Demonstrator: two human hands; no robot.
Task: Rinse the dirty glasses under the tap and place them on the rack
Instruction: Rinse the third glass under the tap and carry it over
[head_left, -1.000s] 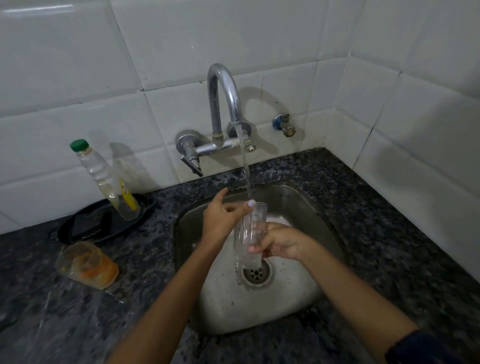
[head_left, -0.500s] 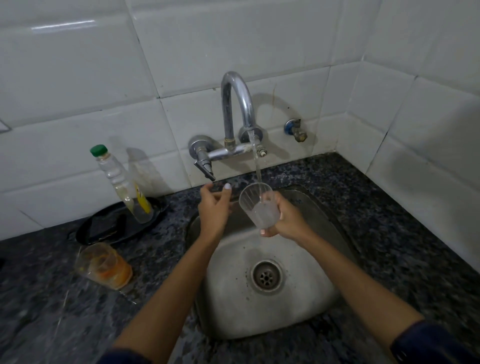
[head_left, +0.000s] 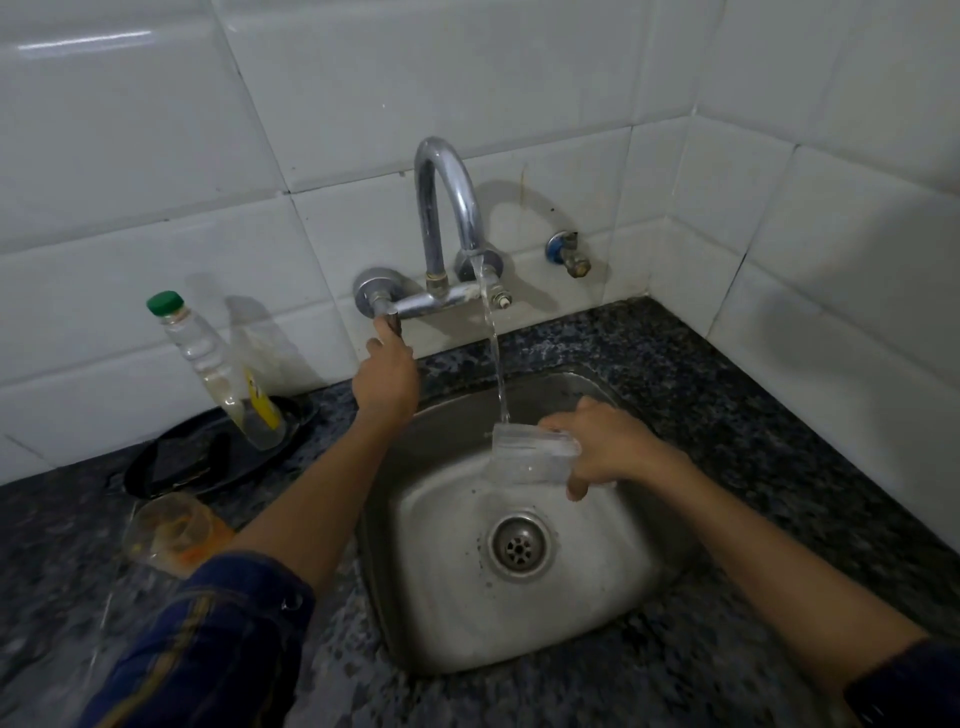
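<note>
My right hand (head_left: 602, 447) grips a clear glass (head_left: 530, 454) over the steel sink (head_left: 415, 597), tipped on its side with its mouth to the left. Water from the chrome tap (head_left: 447, 208) falls onto the glass. My left hand (head_left: 387, 376) reaches up, its fingers closed on the tap's lever handle (head_left: 389, 317). A second glass (head_left: 171, 532), smeared with orange residue, lies tilted on the dark counter left of the sink. No rack is in view.
A tilted plastic bottle (head_left: 218, 369) with a green cap leans in a black tray (head_left: 171, 467) at the back left. A small wall valve (head_left: 569, 254) sits right of the tap. White tiled walls close the back and right sides. Speckled granite counter (head_left: 753, 415) surrounds the sink.
My left hand rose from beside the glass to the tap handle. My right hand lowered the glass and tipped it from upright onto its side. The water is still running.
</note>
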